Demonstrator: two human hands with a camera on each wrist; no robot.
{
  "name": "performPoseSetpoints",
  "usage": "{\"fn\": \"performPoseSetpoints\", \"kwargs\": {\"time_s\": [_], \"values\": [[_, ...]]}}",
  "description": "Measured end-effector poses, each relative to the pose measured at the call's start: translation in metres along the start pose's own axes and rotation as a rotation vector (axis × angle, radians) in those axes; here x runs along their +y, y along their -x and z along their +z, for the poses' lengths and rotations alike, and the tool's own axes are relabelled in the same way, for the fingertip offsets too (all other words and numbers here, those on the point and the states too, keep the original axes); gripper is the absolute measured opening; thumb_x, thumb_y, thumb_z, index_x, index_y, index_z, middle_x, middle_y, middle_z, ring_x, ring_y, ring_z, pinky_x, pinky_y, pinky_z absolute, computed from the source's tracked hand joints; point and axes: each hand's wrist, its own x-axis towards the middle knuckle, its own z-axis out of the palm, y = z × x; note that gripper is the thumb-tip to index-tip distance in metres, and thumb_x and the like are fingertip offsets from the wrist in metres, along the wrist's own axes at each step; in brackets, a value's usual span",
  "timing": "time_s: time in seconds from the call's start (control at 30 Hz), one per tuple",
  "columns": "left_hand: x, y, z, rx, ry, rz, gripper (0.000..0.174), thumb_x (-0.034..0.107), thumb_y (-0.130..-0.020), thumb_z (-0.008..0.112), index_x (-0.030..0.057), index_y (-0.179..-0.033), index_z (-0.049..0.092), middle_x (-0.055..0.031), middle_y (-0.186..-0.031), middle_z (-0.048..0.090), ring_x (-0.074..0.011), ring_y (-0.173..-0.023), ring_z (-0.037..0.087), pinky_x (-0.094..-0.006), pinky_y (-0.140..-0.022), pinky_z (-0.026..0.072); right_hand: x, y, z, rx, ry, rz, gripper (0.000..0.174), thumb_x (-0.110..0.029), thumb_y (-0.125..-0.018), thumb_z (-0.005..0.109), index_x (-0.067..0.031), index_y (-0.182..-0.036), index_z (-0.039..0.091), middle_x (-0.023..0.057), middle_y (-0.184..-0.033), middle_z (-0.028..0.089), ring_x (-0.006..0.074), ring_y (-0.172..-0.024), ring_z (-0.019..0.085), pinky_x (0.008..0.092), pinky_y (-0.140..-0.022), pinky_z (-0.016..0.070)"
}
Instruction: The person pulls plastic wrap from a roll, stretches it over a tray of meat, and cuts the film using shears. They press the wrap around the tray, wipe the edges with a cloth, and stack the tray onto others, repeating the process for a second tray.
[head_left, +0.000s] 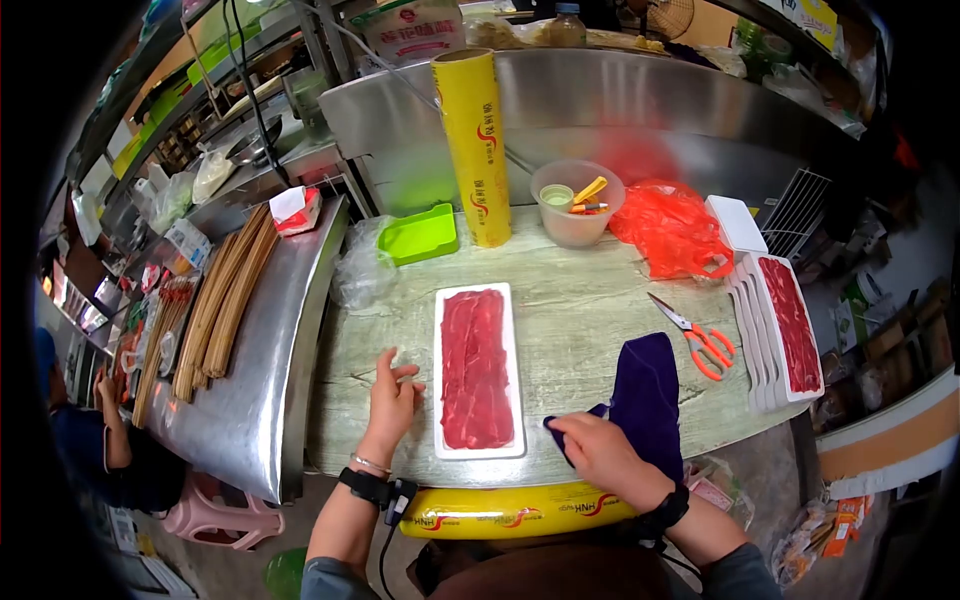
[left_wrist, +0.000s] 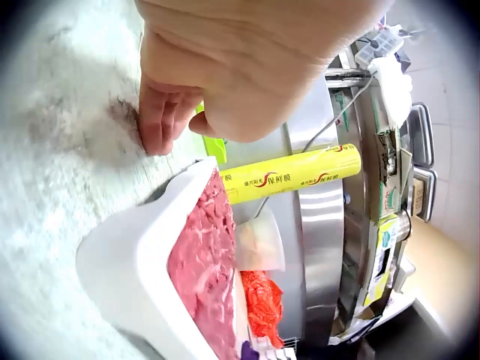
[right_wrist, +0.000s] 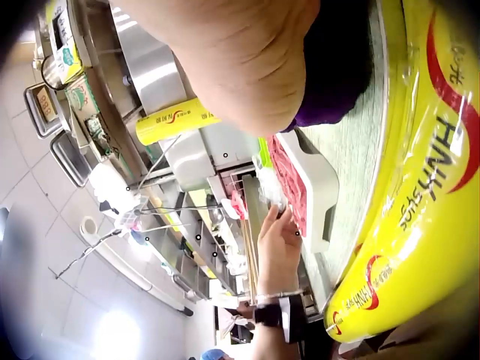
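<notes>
A white foam tray (head_left: 520,420) of sliced red meat (head_left: 475,370) lies lengthwise in the middle of the table. Just left of it is my left hand (head_left: 392,405), its fingers loosely bent and holding nothing. In the left wrist view its fingertips (left_wrist: 156,139) are down by the tabletop, beyond the tray's corner. My right hand (head_left: 605,460) grips a dark purple cloth (head_left: 645,385) at the right of the tray, near the front edge. A bit of cloth pokes out past its fingers, and the rest spreads behind. The palm side is hidden in the head view.
Orange-handled scissors (head_left: 710,350) and a stack of foam trays (head_left: 765,340) topped with meat are at the right. Behind stand a yellow film roll (head_left: 475,150), a plastic tub (head_left: 577,225), a red bag (head_left: 670,230) and a green tray (head_left: 420,235). Another film roll (head_left: 510,510) runs along the front edge.
</notes>
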Motion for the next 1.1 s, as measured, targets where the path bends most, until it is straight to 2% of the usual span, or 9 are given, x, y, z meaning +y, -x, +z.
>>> {"fn": "performPoseSetpoints", "kwargs": {"time_s": [0.13, 0.23, 0.27, 0.33, 0.37, 0.5, 0.63, 0.83, 1.1], "values": [[-0.013, 0.042, 0.001, -0.087, -0.096, 0.037, 0.065, 0.010, -0.092, 0.064, 0.0009, -0.148, 0.031, -0.0132, -0.122, 0.058, -0.0165, -0.091, 0.060, -0.0303, -0.076, 0.0524, 0.015, -0.015, -0.015, 0.115, -0.022, 0.040, 0.026, -0.001, -0.088, 0.056, -0.0004, -0.112, 0.065, 0.0178, -0.103, 0.065, 0.0370, -0.091, 0.064, 0.0408, -0.078, 0.0531], [0.019, 0.087, 0.009, -0.129, -0.129, 0.097, 0.111, 0.024, -0.069, 0.089, 0.0001, -0.153, 0.021, -0.0164, -0.141, 0.041, -0.0216, -0.112, 0.050, -0.0346, -0.092, 0.0480, 0.020, -0.051, -0.033, 0.161, 0.053, 0.007, 0.025, -0.001, -0.088, 0.056, 0.0000, -0.112, 0.065, 0.0183, -0.103, 0.064, 0.0378, -0.091, 0.064, 0.0412, -0.077, 0.0528], [0.030, 0.096, 0.014, -0.162, -0.103, 0.071, 0.118, 0.027, -0.063, 0.093, -0.0029, -0.152, 0.021, -0.0217, -0.143, 0.039, -0.0284, -0.117, 0.050, -0.0382, -0.097, 0.0468, 0.021, -0.067, -0.036, 0.209, 0.089, -0.024, 0.025, 0.000, -0.088, 0.056, -0.0001, -0.111, 0.065, 0.0183, -0.102, 0.064, 0.0379, -0.090, 0.064, 0.0415, -0.077, 0.0529], [0.024, 0.098, 0.018, -0.144, -0.409, 0.288, 0.123, 0.029, -0.059, 0.094, -0.0068, -0.150, 0.019, -0.0268, -0.146, 0.036, -0.0371, -0.126, 0.046, -0.0422, -0.102, 0.0450, 0.026, -0.100, -0.040, 0.262, 0.139, -0.068, 0.025, -0.001, -0.089, 0.056, -0.0020, -0.111, 0.066, 0.0175, -0.102, 0.064, 0.0378, -0.090, 0.064, 0.0423, -0.077, 0.0529], [0.027, 0.101, 0.021, -0.138, -0.475, 0.237, 0.127, 0.032, -0.056, 0.096, -0.0088, -0.149, 0.019, -0.0280, -0.147, 0.034, -0.0425, -0.133, 0.041, -0.0451, -0.108, 0.0399, 0.032, -0.114, -0.038, 0.264, 0.159, -0.072, 0.025, -0.001, -0.089, 0.056, -0.0027, -0.111, 0.066, 0.0171, -0.102, 0.063, 0.0378, -0.090, 0.063, 0.0427, -0.078, 0.0528], [0.033, 0.096, 0.032, -0.090, -0.515, 0.258, 0.129, 0.033, -0.052, 0.097, -0.0069, -0.149, 0.021, -0.0275, -0.147, 0.036, -0.0415, -0.134, 0.040, -0.0454, -0.113, 0.0333, 0.071, -0.164, -0.010, 0.241, 0.227, -0.071, 0.027, -0.002, -0.089, 0.054, -0.0051, -0.112, 0.067, 0.0159, -0.103, 0.062, 0.0376, -0.091, 0.063, 0.0442, -0.079, 0.0524], [0.023, 0.086, 0.032, -0.098, -0.433, 0.180, 0.127, 0.034, -0.051, 0.097, -0.0071, -0.147, 0.024, -0.0254, -0.140, 0.044, -0.0404, -0.130, 0.044, -0.0447, -0.109, 0.0381, 0.076, -0.187, 0.010, 0.172, 0.289, -0.018, 0.030, -0.001, -0.089, 0.052, -0.0059, -0.114, 0.066, 0.0151, -0.105, 0.062, 0.0366, -0.095, 0.063, 0.0441, -0.081, 0.0521], [0.022, 0.073, 0.027, -0.126, -0.538, 0.322, 0.120, 0.036, -0.048, 0.097, -0.0061, -0.142, 0.035, -0.0227, -0.130, 0.050, -0.0399, -0.121, 0.050, -0.0443, -0.101, 0.0446, 0.073, -0.193, 0.018, 0.123, 0.446, -0.054, 0.025, -0.002, -0.088, 0.053, -0.0036, -0.110, 0.065, 0.0147, -0.097, 0.061, 0.0342, -0.092, 0.062, 0.0430, -0.076, 0.0526], [0.023, 0.074, 0.027, -0.138, -0.585, 0.332, 0.120, 0.038, -0.048, 0.096, -0.0043, -0.143, 0.036, -0.0194, -0.113, 0.057, -0.0384, -0.106, 0.055, -0.0446, -0.091, 0.0475, 0.062, -0.172, 0.027, 0.131, 0.579, -0.141, 0.022, -0.003, -0.086, 0.055, -0.0002, -0.107, 0.063, 0.0145, -0.088, 0.058, 0.0323, -0.085, 0.062, 0.0410, -0.070, 0.0530]]}}
